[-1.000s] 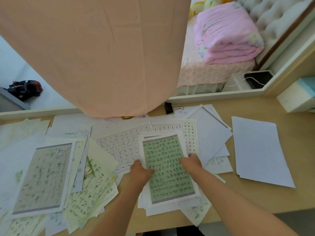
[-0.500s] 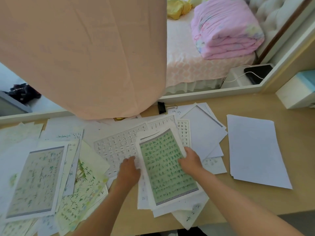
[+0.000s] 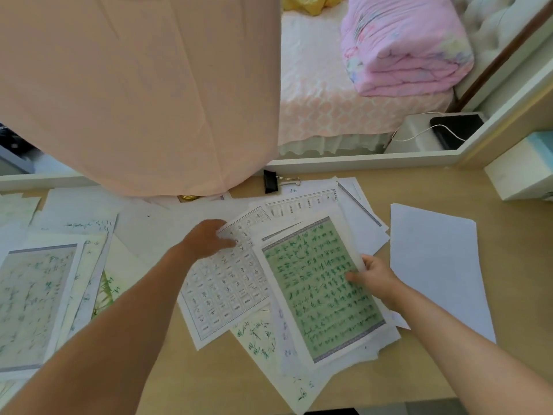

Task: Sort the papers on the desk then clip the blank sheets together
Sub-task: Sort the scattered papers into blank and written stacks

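The right hand point(image 3: 374, 278) pinches the green sheet point(image 3: 314, 289) at its right edge, thumb on top. The left hand point(image 3: 206, 238) lies on the grid sheet point(image 3: 227, 295); whether it grips is unclear.

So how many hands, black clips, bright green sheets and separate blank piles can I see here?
Hands: 2, left hand pinching a grid sheet, right hand holding the green sheet
Green sheet: 1
Black clip: 1
Blank pile: 1
Total: 5
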`<action>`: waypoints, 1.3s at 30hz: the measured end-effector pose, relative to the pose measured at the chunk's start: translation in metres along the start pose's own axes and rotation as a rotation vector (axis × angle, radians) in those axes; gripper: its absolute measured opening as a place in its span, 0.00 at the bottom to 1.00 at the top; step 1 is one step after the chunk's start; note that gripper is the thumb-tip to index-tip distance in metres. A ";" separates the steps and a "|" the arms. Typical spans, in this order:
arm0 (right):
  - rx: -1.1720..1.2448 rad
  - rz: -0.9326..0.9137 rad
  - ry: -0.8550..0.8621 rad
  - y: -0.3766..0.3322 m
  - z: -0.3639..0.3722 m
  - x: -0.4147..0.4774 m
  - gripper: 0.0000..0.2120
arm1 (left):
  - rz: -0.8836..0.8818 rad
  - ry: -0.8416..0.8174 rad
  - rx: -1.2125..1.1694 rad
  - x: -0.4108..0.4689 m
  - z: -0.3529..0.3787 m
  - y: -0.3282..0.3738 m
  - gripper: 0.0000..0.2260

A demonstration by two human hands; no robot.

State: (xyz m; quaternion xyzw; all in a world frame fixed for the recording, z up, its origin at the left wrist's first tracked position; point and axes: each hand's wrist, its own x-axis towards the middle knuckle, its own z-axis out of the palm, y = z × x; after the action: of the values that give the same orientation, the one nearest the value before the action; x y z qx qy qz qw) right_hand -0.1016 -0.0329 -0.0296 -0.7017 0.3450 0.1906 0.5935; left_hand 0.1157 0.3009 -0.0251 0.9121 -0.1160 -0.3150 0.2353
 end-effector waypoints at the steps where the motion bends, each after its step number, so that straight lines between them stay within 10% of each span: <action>1: 0.030 0.003 0.010 0.001 -0.003 0.001 0.11 | -0.029 -0.013 -0.095 -0.002 0.001 0.003 0.13; 8: -0.023 0.042 0.011 0.000 0.013 0.011 0.13 | -0.280 0.216 -0.526 -0.046 0.055 0.008 0.09; 14: -0.071 0.036 -0.124 -0.018 0.041 0.001 0.15 | -0.343 0.076 -0.723 -0.086 0.111 0.048 0.22; 22: -0.139 -0.078 -0.015 -0.023 0.051 -0.011 0.14 | -0.357 0.007 -0.962 -0.116 0.113 0.057 0.14; 34: 0.088 -0.494 0.074 -0.084 0.043 -0.070 0.15 | 0.082 0.402 -1.067 -0.172 0.023 0.102 0.12; 39: -0.102 -0.656 0.060 -0.085 0.042 -0.090 0.08 | 0.256 0.388 -1.092 -0.185 0.019 0.086 0.27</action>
State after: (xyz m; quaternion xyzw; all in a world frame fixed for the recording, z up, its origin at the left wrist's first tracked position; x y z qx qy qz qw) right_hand -0.0974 0.0356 0.0811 -0.8095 0.1082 -0.0141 0.5770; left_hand -0.0448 0.2865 0.1015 0.6786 -0.0012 -0.1258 0.7236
